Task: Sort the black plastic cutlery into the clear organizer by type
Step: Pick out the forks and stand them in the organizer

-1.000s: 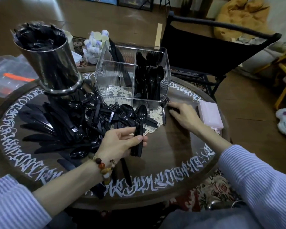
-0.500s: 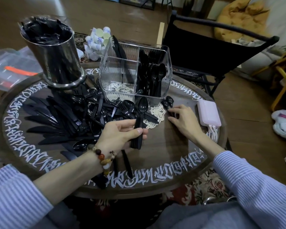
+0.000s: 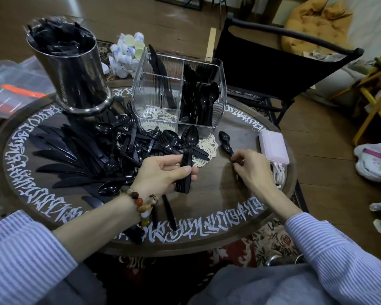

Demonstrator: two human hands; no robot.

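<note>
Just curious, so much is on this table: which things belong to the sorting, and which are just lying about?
Sorting: spoon stack in left hand; spoons at right hand; cutlery pile; clear organizer.

Lying about: steel canister; pink box; doily.

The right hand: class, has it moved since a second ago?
Yes. The right hand drew back from the clear organizer toward the person, now holding spoons beside the pink box.
</note>
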